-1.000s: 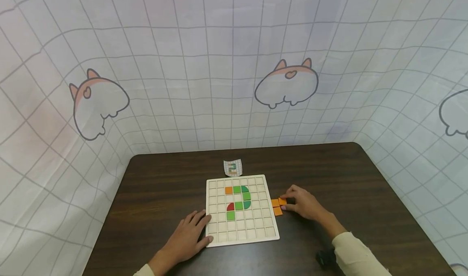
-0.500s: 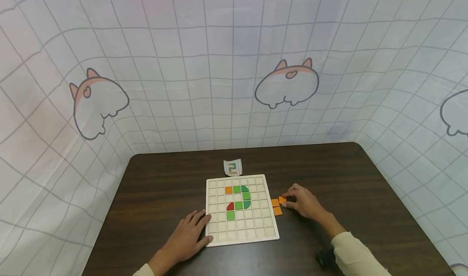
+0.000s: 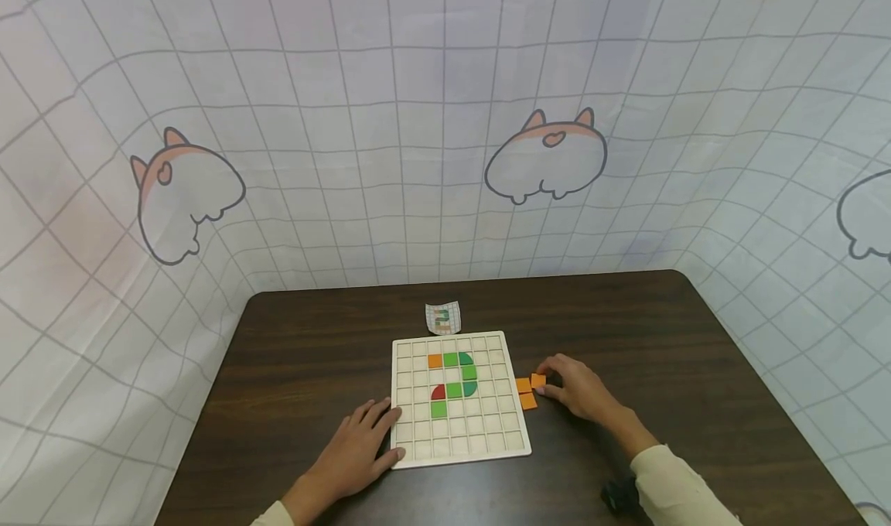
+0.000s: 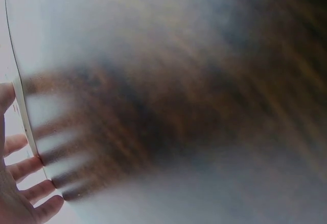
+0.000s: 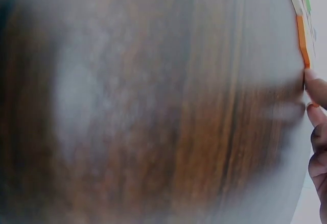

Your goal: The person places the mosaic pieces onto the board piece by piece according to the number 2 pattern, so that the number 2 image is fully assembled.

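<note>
A cream grid board [image 3: 487,435] lies on the dark table, bearing green square tiles [image 3: 455,391], dark green and red quarter-round tiles [image 3: 438,392], and one orange square tile [image 3: 435,361]. My left hand [image 3: 353,450] rests with spread fingers on the board's left edge; its fingertips [image 4: 28,167] touch that rim in the left wrist view. Off the right edge sit orange square tiles [image 3: 529,401]. My right hand [image 3: 581,391] pinches the outermost orange tile [image 3: 538,380] between thumb and forefinger. In the right wrist view the fingers [image 5: 318,89] partly hide the pinched tile.
A small card with a coloured grid pattern [image 3: 443,318] lies just behind the board. Some black object [image 3: 616,495] is beside the right sleeve. White grid-patterned cloth [image 3: 445,224] surrounds the table's back and sides.
The right fingers have shifted slightly around the outermost orange tile, which now shows more of its face and sits a little straighter. The left hand and board keep their places.
</note>
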`<state>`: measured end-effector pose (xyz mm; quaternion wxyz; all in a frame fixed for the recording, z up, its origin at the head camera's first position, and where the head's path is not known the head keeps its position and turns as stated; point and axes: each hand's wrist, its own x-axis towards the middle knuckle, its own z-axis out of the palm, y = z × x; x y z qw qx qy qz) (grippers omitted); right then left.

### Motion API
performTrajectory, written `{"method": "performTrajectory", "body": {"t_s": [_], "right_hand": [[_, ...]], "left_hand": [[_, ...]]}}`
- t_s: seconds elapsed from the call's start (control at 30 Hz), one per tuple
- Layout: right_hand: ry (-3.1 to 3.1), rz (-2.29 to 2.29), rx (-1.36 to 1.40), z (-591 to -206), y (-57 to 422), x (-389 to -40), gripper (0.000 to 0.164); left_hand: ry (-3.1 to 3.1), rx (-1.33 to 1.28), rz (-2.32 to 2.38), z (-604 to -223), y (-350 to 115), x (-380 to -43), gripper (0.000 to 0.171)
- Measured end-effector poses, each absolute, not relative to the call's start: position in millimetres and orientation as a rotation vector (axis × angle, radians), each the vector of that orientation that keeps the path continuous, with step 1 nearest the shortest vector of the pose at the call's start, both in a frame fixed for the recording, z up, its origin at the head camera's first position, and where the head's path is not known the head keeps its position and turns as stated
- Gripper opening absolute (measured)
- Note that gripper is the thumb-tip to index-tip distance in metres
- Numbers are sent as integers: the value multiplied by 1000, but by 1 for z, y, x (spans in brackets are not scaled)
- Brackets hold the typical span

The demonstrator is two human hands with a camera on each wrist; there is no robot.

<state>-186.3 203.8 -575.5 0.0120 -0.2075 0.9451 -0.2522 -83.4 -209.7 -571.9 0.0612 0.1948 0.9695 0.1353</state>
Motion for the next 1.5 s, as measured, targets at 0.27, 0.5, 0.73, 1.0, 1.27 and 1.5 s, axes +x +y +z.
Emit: {"method": "performTrajectory", "body": {"t_s": [0.27, 0.5, 0.73, 1.0, 1.27, 1.5], "right_hand": [[2876, -789, -660, -575, 203, -185, 29], [2824, -858, -663, -574, 200, -182, 35], [2802, -943, -768, -568, 194, -179, 30], [2719, -1010, -817, -565, 180, -175, 30], [2653, -1098, -895, -568, 166, -172, 31], [2603, -1118, -899, -569, 154, -169, 30]], "left_hand": [[2922, 582, 418, -573, -210, -84, 65], [2925, 589, 412, -574, -211, -84, 65], [2929, 606, 422, -575, -211, -84, 64], [2942, 621, 428, -576, -211, -83, 64], [2947, 604, 420, -573, -210, -84, 64], [2946, 602, 413, -574, -210, -85, 64]]}}
